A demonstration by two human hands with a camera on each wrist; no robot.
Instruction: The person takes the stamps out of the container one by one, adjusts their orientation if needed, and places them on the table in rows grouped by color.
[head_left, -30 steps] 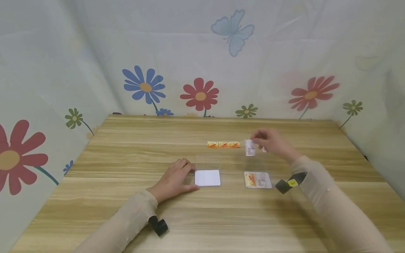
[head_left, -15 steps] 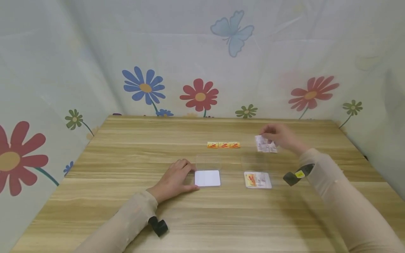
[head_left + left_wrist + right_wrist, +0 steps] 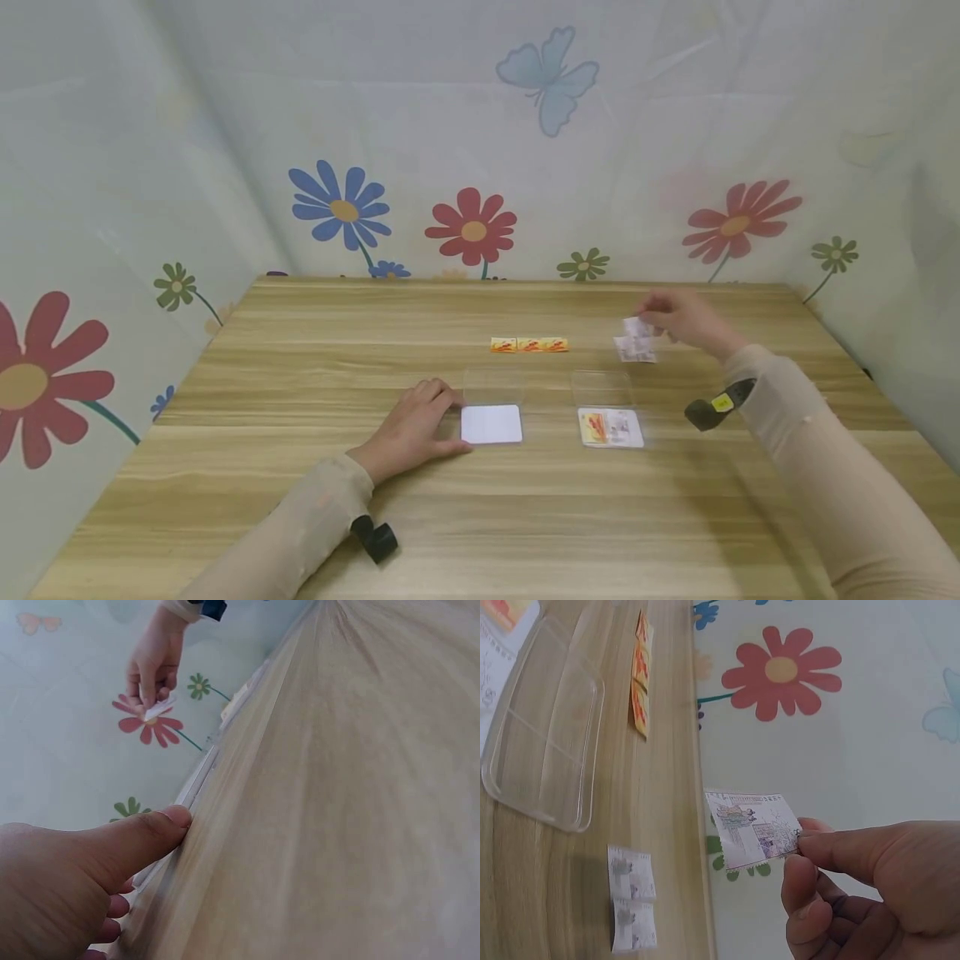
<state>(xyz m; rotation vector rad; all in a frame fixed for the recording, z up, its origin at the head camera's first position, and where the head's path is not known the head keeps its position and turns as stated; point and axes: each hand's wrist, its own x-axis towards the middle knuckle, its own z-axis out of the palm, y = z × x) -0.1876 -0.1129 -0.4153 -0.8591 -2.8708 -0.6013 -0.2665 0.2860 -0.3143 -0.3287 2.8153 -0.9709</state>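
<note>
My right hand (image 3: 678, 319) pinches a pale purple perforated stamp (image 3: 754, 829) by one edge between thumb and index finger, raised off the table. Two matching pale stamps (image 3: 632, 901) lie side by side below it. My left hand (image 3: 414, 425) holds the left side of a clear plastic case (image 3: 491, 423) with a white card in it. In the left wrist view, the thumb (image 3: 142, 844) presses the case's near edge, and the other fingers are mostly hidden. A second case (image 3: 628, 427) lies to the right, with an orange stamp (image 3: 592, 427) and a pale stamp (image 3: 618, 428) on its card.
Three yellow-orange stamps (image 3: 529, 345) form a row farther back on the wooden table (image 3: 360, 333). Both cases have clear lids (image 3: 602, 386) folded back flat behind them. A flower-printed curtain (image 3: 637, 125) hangs beyond the table's back edge.
My right hand has moved right with the pale stamp, bringing it beside and above the two pale stamps on the table. The left hand and both cases have stayed put.
</note>
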